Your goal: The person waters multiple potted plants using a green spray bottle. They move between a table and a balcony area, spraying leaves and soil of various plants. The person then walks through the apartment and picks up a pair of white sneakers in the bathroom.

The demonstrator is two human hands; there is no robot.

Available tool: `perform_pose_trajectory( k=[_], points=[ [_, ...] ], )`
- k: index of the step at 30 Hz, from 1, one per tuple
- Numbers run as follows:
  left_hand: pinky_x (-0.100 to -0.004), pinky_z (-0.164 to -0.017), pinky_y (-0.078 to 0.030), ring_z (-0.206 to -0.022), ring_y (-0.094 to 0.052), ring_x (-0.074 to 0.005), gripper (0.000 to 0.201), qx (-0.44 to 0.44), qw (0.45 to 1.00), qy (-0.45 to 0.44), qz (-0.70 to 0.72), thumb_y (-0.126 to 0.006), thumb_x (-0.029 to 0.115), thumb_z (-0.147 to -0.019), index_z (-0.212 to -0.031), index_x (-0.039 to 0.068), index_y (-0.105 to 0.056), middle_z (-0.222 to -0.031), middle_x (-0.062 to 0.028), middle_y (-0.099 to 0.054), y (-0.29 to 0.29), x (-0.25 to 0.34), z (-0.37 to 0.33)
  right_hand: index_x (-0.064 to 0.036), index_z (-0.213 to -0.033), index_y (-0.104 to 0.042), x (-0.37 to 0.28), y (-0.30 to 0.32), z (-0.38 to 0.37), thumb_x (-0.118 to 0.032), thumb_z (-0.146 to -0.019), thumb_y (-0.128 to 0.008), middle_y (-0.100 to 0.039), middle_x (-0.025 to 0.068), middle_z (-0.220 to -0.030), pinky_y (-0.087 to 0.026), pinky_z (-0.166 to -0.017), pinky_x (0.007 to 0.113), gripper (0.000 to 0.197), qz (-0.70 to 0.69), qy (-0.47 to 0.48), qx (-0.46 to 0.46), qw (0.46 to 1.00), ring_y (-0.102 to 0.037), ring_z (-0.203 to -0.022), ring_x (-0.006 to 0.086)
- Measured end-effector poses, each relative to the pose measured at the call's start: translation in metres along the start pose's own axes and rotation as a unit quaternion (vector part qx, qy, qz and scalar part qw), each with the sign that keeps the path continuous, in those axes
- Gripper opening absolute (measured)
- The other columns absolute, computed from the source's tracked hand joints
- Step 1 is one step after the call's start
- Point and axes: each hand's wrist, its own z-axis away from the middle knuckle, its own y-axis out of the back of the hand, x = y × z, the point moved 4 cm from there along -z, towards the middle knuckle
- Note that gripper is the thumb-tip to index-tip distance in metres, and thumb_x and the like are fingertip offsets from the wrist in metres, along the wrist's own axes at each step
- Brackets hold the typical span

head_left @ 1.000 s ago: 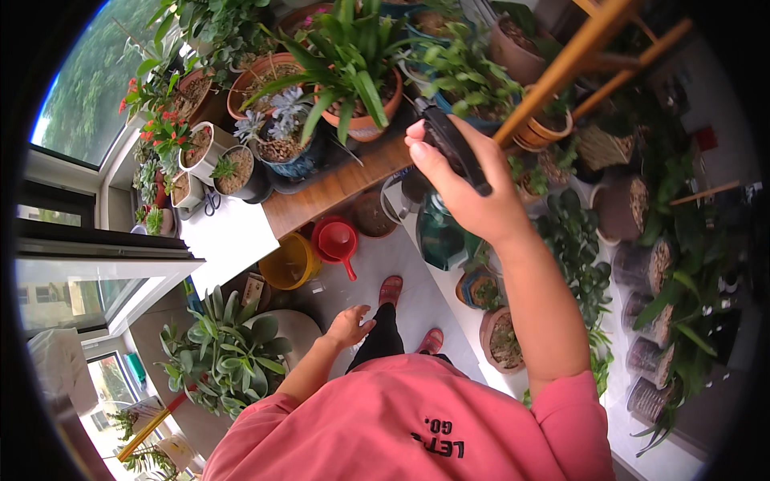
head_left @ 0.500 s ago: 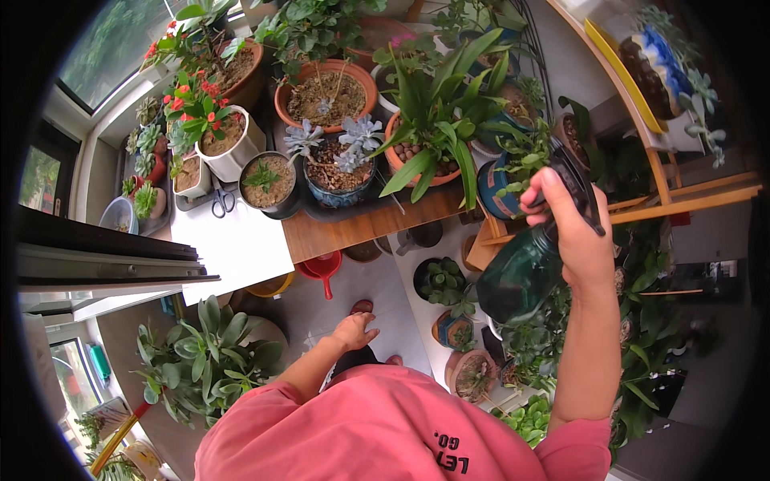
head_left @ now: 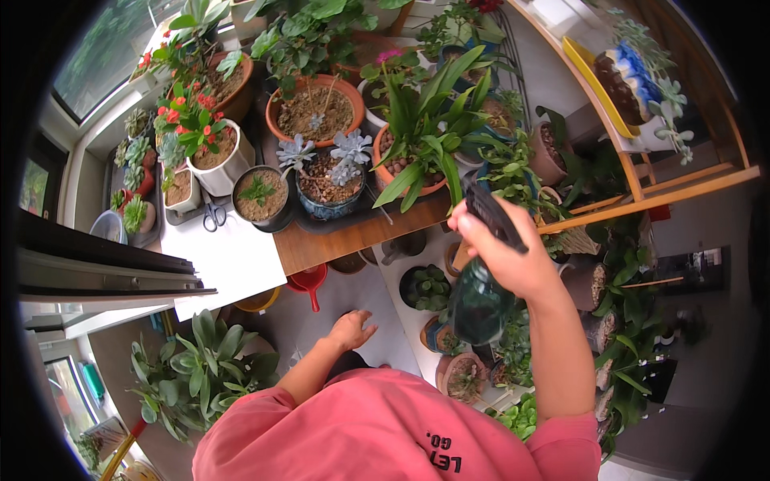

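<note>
My right hand (head_left: 517, 252) grips a spray bottle (head_left: 481, 309) by its black neck and trigger head. The bottle is see-through dark green and hangs upright near the table's right end. Just beyond its nozzle stands a long-leaved green plant (head_left: 429, 140) in an orange pot. My left hand (head_left: 351, 329) hangs low in front of my body with nothing in it, fingers loosely apart. Along the table edge sit a blue-glazed pot (head_left: 325, 207) of pale succulents and a dark pot with a small green seedling (head_left: 261, 192).
Scissors (head_left: 214, 217) lie by a white sheet (head_left: 220, 264) at the table's left. An open window frame (head_left: 112, 260) juts in from the left. Below are a red dustpan-like scoop (head_left: 311, 282) and a large leafy plant (head_left: 200, 365). A wooden shelf (head_left: 658, 196) stands at right.
My right hand has moved left with the spray bottle, away from the shelf and toward the long-leaved plant. My left hand stays nearly in place. The view has shifted slightly.
</note>
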Motion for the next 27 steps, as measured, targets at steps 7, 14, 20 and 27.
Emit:
perform_pose_trajectory(
  k=[7, 14, 20, 27],
  points=[
    [-0.0400, -0.094, -0.045, -0.106, -0.058, -0.0353, 0.047, -0.001, 1.000, -0.027, 0.013, -0.061, 0.034, -0.085, -0.118, 0.000, -0.057, -0.114, -0.0215, -0.060, -0.006, -0.002, -0.005, -0.0040, -0.084, -0.063, -0.012, 0.049, -0.038, -0.027, -0.088, -0.064, -0.061, 0.0010, -0.071, -0.046, -0.060, 0.025, 0.024, -0.122, -0.074, 0.121, 0.982, -0.055, -0.064, 0.0100],
    [-0.0398, -0.087, -0.047, -0.098, -0.060, -0.0348, 0.043, 0.009, 1.000, -0.022, -0.001, -0.063, 0.031, -0.084, -0.113, 0.001, -0.059, -0.101, -0.0189, -0.064, 0.006, 0.011, -0.003, -0.0011, -0.079, -0.062, 0.023, 0.064, -0.020, -0.021, -0.088, -0.061, -0.060, 0.0018, -0.068, -0.045, -0.056, 0.025, 0.021, -0.074, -0.103, 0.095, 0.987, -0.053, -0.059, 0.0091],
    [-0.0394, -0.086, -0.048, -0.097, -0.061, -0.0352, 0.037, 0.015, 0.999, -0.042, -0.013, -0.062, 0.028, -0.083, -0.109, 0.000, -0.061, -0.100, -0.0189, -0.064, 0.019, 0.023, 0.001, -0.0007, -0.080, -0.061, 0.049, 0.051, 0.001, -0.028, -0.085, -0.063, -0.058, 0.0019, -0.066, -0.044, -0.057, 0.029, 0.028, -0.014, -0.129, 0.045, 0.990, -0.051, -0.058, 0.0112],
    [-0.0371, -0.087, -0.051, -0.101, -0.064, -0.0304, 0.046, -0.019, 0.999, -0.020, -0.041, -0.064, 0.028, -0.085, -0.119, -0.001, -0.056, -0.113, -0.0210, -0.063, 0.018, 0.030, -0.001, -0.0008, -0.078, -0.060, 0.050, 0.036, 0.024, -0.026, -0.083, -0.063, -0.056, 0.0113, -0.063, -0.043, -0.056, 0.036, 0.026, 0.037, -0.014, 0.113, 0.993, -0.055, -0.057, 0.0238]
  ],
)
